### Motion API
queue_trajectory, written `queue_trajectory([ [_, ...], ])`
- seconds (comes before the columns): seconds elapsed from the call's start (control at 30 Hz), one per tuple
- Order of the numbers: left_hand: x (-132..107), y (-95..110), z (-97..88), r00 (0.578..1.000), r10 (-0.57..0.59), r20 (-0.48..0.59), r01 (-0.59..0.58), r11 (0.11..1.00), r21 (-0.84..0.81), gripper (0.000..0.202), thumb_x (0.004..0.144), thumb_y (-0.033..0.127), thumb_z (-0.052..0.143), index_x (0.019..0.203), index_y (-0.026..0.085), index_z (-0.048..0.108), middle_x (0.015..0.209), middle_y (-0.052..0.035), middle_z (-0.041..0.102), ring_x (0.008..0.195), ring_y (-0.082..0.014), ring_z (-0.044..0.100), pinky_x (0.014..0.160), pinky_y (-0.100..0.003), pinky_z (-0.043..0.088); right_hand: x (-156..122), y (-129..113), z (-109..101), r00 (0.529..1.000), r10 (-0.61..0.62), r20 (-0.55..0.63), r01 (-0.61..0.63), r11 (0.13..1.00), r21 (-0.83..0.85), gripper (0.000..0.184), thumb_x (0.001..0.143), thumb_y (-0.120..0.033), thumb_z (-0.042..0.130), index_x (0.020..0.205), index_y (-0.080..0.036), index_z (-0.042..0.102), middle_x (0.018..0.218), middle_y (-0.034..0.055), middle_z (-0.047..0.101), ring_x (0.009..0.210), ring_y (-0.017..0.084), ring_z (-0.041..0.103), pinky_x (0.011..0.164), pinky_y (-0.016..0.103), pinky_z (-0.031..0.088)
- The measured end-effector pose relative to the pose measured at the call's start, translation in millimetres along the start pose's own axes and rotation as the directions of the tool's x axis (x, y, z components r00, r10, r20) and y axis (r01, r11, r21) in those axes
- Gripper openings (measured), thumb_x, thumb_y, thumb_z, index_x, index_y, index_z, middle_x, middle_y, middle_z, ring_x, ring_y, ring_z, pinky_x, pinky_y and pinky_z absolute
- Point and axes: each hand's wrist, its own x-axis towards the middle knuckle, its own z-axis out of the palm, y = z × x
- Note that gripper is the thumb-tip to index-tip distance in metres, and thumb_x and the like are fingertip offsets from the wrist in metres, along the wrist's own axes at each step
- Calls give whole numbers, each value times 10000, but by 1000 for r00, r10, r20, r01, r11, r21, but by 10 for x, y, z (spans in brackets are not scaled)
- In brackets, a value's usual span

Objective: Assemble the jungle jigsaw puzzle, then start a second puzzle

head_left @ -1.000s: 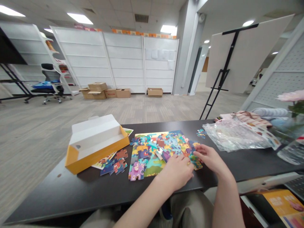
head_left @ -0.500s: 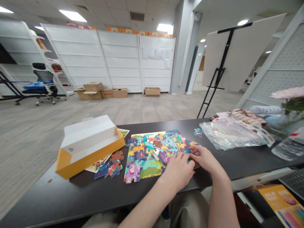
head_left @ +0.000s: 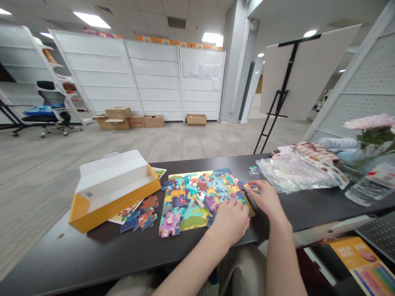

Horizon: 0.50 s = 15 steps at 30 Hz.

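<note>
Item: right hand, right of centre frame, at the right border of the picture puzzle; as far as we can make out, thumb and fingertips pinch a small puzzle piece. Item: left hand, lower centre, palm down over the puzzle's lower right corner, fingers lightly bent; we cannot tell whether anything is under them. Item: picture puzzle, centre frame, long axis left to right, lying to the left of the right hand and mostly up and left of the left hand. Of the two, we count the right hand nearer the small loose cluster above it. Further out: open yellow box, left of the puzzle; clear plastic bag, right; dark worktop beneath all.
</note>
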Motion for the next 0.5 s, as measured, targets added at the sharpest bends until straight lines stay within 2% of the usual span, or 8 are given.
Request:
queue_trajectory([
  [0.1, -16, -8, 3, 1000, -7, -16, 7, 1000, 1, 202, 950, 313, 527, 1006, 156, 641, 992, -89, 691, 990, -268, 625, 834, -407, 518, 42, 25, 95, 999, -48, 21, 49, 998, -33, 221, 799, -257, 624, 963, -237, 770, 1206, 104, 688, 1076, 284, 653, 935, 411, 492],
  [0.2, -36, -20, 7, 999, -21, -33, 21, 1000, 4, 216, 937, 315, 533, 1024, 148, 640, 1012, -105, 671, 1019, -272, 607, 863, -403, 506, 37, 91, 157, 999, 0, 47, 2, 999, -37, 226, 817, -224, 595, 968, -260, 759, 1164, 74, 705, 1008, 272, 671, 878, 404, 511],
  [0.37, -53, -43, 24, 999, -36, -38, 37, 999, 6, 256, 934, 352, 556, 1060, 144, 635, 1052, -119, 638, 1027, -276, 591, 880, -405, 498, 39, 234, 181, 997, 67, -31, -67, 998, 4, 237, 786, -211, 609, 994, -205, 722, 1085, 101, 716, 993, 258, 671, 898, 382, 508],
  [0.5, -34, -54, 34, 999, -32, -38, 32, 999, 2, 270, 939, 369, 569, 1063, 140, 640, 1072, -126, 629, 1042, -282, 587, 878, -412, 501, 48, 254, 164, 995, 16, -94, -7, 996, 93, 303, 751, -238, 600, 1031, -177, 699, 1077, 113, 709, 954, 248, 678, 905, 393, 517],
])
